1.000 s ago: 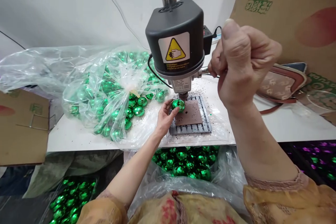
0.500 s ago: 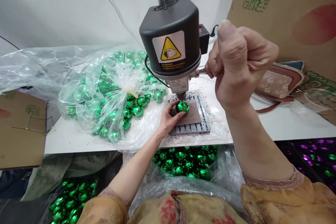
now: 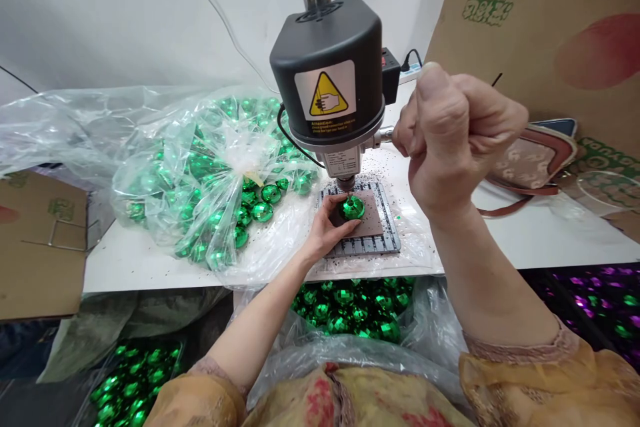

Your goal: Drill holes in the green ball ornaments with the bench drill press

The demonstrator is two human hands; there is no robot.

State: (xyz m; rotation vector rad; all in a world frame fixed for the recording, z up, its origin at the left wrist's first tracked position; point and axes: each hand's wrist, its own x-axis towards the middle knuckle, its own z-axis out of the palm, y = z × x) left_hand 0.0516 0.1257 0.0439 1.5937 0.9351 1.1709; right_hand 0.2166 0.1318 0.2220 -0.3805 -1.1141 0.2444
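OK, my left hand [image 3: 324, 228] has the faceted green ball [image 3: 352, 208] pinched on the brown pad [image 3: 374, 221], just below the drill chuck [image 3: 346, 183]. My right hand [image 3: 457, 137] is fisted round the lever [image 3: 385, 135].

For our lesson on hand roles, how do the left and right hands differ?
The left hand holds a green ball beneath the machine head; the right hand grips the lever, higher up. The left hand curves around the ball's side; the right hand makes a fist. Both are bare.
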